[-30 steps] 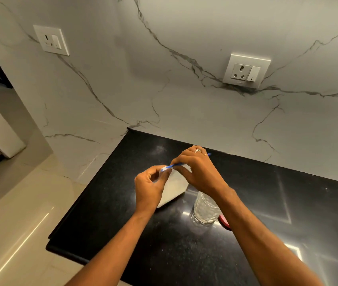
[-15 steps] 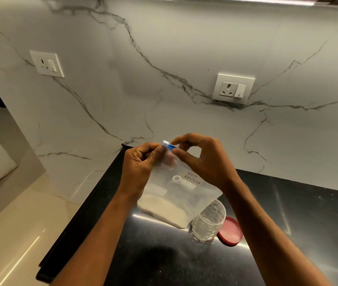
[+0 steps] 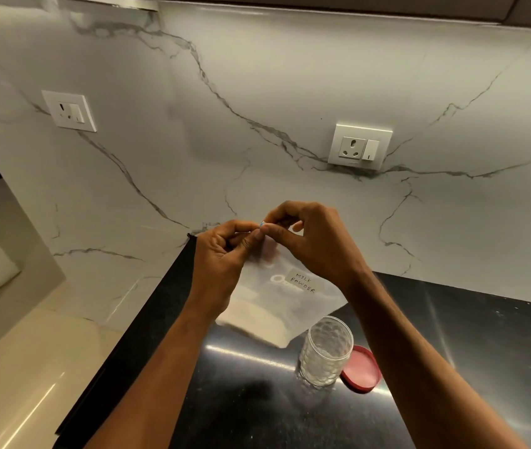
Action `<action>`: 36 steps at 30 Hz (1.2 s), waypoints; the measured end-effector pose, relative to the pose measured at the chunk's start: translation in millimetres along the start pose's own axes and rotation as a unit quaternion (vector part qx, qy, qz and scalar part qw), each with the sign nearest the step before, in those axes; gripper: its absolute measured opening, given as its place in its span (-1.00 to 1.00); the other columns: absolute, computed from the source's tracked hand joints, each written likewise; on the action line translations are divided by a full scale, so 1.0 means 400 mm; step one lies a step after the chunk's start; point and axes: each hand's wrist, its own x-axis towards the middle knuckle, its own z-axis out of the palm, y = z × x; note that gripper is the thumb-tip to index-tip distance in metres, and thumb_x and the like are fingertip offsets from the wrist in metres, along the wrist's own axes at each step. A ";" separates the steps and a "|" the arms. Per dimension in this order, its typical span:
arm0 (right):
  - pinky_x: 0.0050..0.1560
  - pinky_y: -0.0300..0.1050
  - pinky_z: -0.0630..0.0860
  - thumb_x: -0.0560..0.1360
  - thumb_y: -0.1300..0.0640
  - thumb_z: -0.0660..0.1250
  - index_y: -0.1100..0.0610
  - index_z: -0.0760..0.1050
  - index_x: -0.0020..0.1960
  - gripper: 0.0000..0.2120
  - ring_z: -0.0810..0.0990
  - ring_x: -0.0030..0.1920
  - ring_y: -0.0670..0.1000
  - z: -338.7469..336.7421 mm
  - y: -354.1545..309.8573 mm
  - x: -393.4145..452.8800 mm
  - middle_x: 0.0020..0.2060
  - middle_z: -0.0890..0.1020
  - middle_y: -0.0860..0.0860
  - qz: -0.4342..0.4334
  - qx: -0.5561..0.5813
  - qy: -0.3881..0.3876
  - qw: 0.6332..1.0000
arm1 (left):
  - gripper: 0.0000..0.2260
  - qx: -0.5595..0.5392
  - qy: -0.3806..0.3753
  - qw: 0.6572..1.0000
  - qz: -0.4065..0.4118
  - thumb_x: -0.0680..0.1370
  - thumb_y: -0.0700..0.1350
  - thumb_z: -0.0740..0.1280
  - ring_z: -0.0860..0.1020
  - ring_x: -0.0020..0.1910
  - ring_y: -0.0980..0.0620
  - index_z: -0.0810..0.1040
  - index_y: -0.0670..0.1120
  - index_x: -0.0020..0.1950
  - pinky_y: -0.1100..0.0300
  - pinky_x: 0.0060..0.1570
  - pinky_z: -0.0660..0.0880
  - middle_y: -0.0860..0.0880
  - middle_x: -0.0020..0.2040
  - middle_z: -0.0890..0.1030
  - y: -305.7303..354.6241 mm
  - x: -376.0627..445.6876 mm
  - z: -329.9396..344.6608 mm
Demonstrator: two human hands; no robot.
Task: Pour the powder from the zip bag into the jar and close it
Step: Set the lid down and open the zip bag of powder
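A clear zip bag (image 3: 285, 299) labelled "MILK POWDER" hangs in the air above the counter, pale powder settled in its bottom corner. My left hand (image 3: 222, 257) and my right hand (image 3: 309, 241) both pinch its top edge at the blue zip strip, fingertips close together. Below and to the right stands an open, empty, dimpled clear jar (image 3: 325, 351) on the black counter (image 3: 257, 409). Its red lid (image 3: 363, 371) lies flat just right of the jar, partly behind it.
The counter's left edge drops to a beige floor (image 3: 24, 367). A marble wall rises behind, with one socket (image 3: 359, 147) above the jar and another socket (image 3: 69, 111) at the left.
The bag went from lying low near the counter to hanging upright in front of me. Both hands rose with it and now pinch closer together at the zip.
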 end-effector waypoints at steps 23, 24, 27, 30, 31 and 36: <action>-0.05 -0.51 0.45 0.52 0.01 0.42 0.06 0.66 0.00 -0.86 0.57 -0.15 -0.36 -0.088 0.093 -0.122 -0.19 0.65 -0.18 0.064 -0.057 -0.005 0.996 | -0.89 -0.094 0.044 0.994 -0.041 0.53 -0.14 0.41 0.71 -0.27 -0.20 0.69 -0.15 0.00 -0.07 -0.17 0.68 -0.21 -0.20 0.73 -0.020 0.026 -0.013; -0.04 -0.52 0.44 0.51 0.01 0.42 0.06 0.66 0.00 -0.86 0.57 -0.14 -0.37 -0.093 0.098 -0.128 -0.18 0.64 -0.18 0.065 -0.059 -0.005 0.996 | -0.88 -0.100 0.048 0.993 -0.043 0.53 -0.14 0.42 0.71 -0.28 -0.19 0.68 -0.16 0.00 -0.07 -0.18 0.68 -0.21 -0.21 0.72 -0.022 0.027 -0.014; -0.06 -0.55 0.43 0.51 0.02 0.43 0.06 0.65 0.01 -0.86 0.57 -0.13 -0.39 -0.108 0.111 -0.145 -0.19 0.63 -0.18 0.066 -0.065 -0.001 0.996 | -0.88 -0.107 0.050 0.992 -0.044 0.51 -0.14 0.41 0.71 -0.29 -0.17 0.69 -0.15 -0.02 -0.06 -0.18 0.69 -0.19 -0.22 0.73 -0.024 0.026 -0.013; -0.08 -0.54 0.43 0.51 0.04 0.43 0.07 0.65 0.01 -0.87 0.58 -0.13 -0.36 -0.126 0.130 -0.163 -0.18 0.64 -0.16 0.071 -0.074 0.001 0.995 | -0.91 -0.120 0.062 0.990 -0.043 0.52 -0.17 0.40 0.72 -0.29 -0.13 0.69 -0.12 -0.05 -0.03 -0.19 0.69 -0.15 -0.23 0.73 -0.027 0.028 -0.018; -0.09 -0.53 0.44 0.51 0.05 0.43 0.07 0.66 0.00 -0.87 0.58 -0.13 -0.34 -0.133 0.138 -0.169 -0.18 0.64 -0.16 0.074 -0.076 0.003 0.994 | -0.92 -0.130 0.070 0.988 -0.044 0.52 -0.18 0.40 0.71 -0.29 -0.12 0.69 -0.13 -0.05 -0.02 -0.21 0.68 -0.15 -0.24 0.73 -0.028 0.029 -0.021; -0.06 -0.43 0.50 0.51 0.08 0.43 0.05 0.65 -0.03 -0.92 0.62 -0.14 -0.24 -0.162 0.162 -0.197 -0.17 0.67 -0.13 0.089 -0.079 0.002 0.993 | -0.92 -0.149 0.054 0.986 -0.056 0.53 -0.22 0.38 0.72 -0.27 -0.16 0.67 -0.15 -0.04 -0.03 -0.23 0.68 -0.17 -0.22 0.73 -0.036 0.022 -0.008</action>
